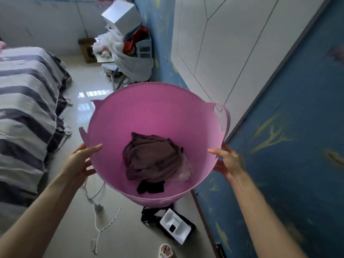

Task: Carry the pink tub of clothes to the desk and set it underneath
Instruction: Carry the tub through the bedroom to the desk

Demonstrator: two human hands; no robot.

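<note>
I hold a round pink tub (149,108) in front of me, above the floor. A crumpled brown garment (154,157) lies in its bottom, with a small black piece (150,187) just below it. My left hand (83,161) grips the tub's left rim, thumb inside. On the right rim my right hand (228,161) does the same, just below a pink loop handle (226,118). No desk is visible.
A bed with a striped cover (28,108) fills the left. A blue wall (288,164) and white cupboard doors (232,43) run along the right. Bags and boxes (126,49) pile up ahead. Cords (98,220), a white tray (175,228) and a slipper (165,251) lie on the floor.
</note>
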